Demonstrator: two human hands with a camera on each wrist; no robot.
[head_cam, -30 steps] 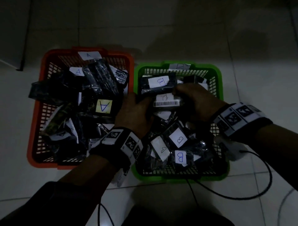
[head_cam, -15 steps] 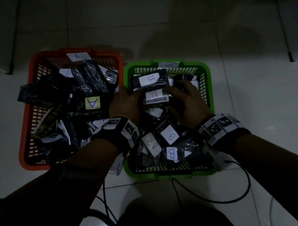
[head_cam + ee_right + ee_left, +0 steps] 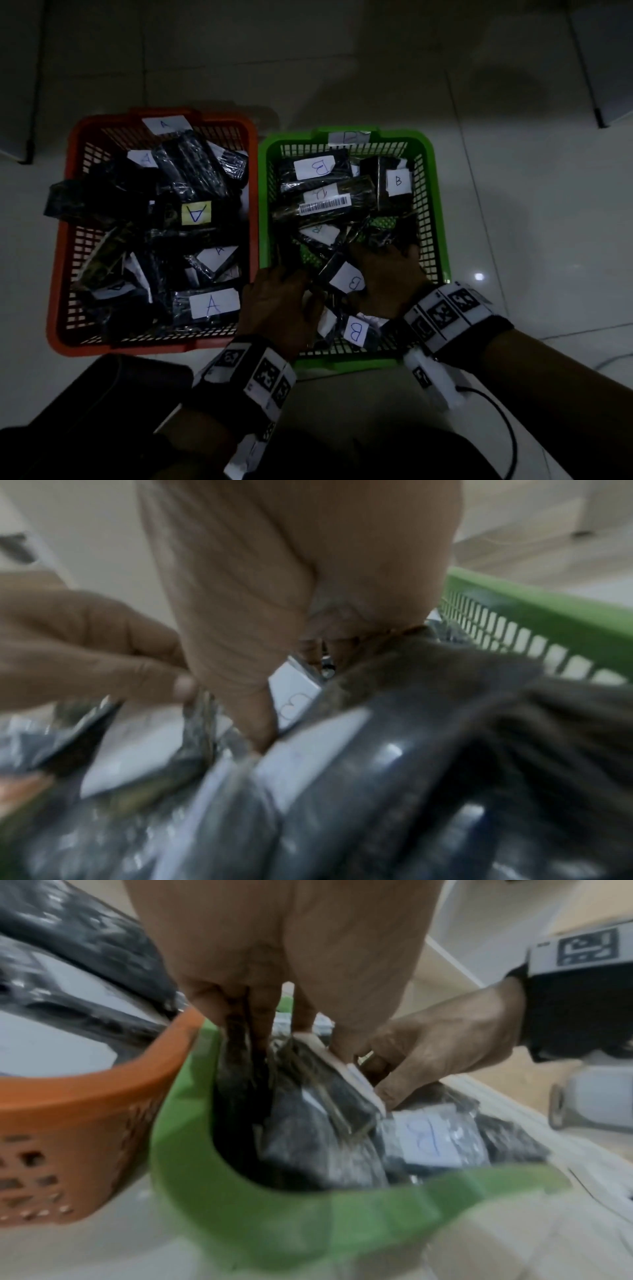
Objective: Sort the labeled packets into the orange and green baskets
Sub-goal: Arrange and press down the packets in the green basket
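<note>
Two baskets stand side by side and touching on a pale tiled floor (image 3: 513,171), the orange basket (image 3: 161,118) on the left and the green basket (image 3: 435,205) on the right. Both are heaped with dark, shiny packets carrying white paper labels: the ones in the orange basket read A, such as the packet (image 3: 205,305) at its near edge, and the ones in the green basket read B. Both hands are down in the near half of the green basket. The left hand (image 3: 277,305) reaches in at the near left corner, its fingers pushed down between the packets and the basket wall; the left wrist view shows them curled around the edge of a dark packet (image 3: 308,1096). The right hand (image 3: 387,274) sits just beside it, fingers bent down into the pile, thumb and fingers pinching the same packet by its B label (image 3: 347,281). That packet lies tilted between the two hands, inside the green basket. Further back in that basket a packet with a barcode strip (image 3: 325,205) lies across the top of the heap.
</note>
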